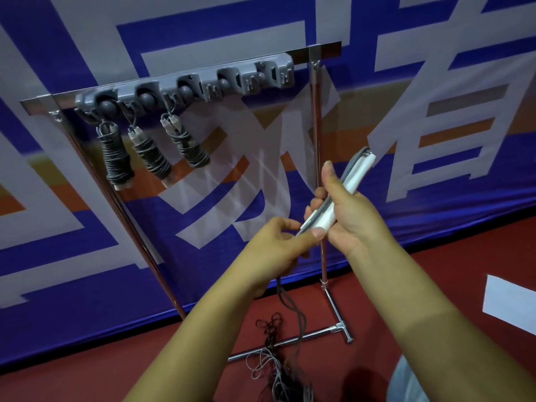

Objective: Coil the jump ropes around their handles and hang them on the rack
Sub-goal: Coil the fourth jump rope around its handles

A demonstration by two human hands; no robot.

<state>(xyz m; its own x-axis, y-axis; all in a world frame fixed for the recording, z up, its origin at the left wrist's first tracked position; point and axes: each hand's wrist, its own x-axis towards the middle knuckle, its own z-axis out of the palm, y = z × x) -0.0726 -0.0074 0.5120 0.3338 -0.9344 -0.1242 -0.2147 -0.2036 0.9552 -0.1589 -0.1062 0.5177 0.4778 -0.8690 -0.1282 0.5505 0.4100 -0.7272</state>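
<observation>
Before the rack, chest height: both my hands work on one jump rope.
Right hand (352,216): fingers curled round the pair of white handles (333,200), thumb stretched up along them; handles held together, tilted, upper ends toward the banner.
Left hand (275,250): thumb and fingers pinch the grey cord (293,309) just below the lower ends of the handles, touching them.
Cord: one grey strand lies along the handles under my right fingers; the rest drops from my left hand to the floor.
Coiling: no turns visible round these handles.
Floor (435,285): red; a loose tangle of cords (278,369), dark and pale grey, lies at the foot bar of the rack, below my hands. I cannot tell how many ropes are in it.
Rack (316,169): chrome frame, top bar carrying a grey hook strip (185,82) along its length.
Left end of strip: three coiled ropes (150,149) hang side by side, cord wound round their pale handles, close together but apart.
Right end of strip: hooks bare.
Behind rack: blue, white and orange banner (87,227), touching the floor.
Right edge of floor: a white sheet (510,303), well apart from the rack.
</observation>
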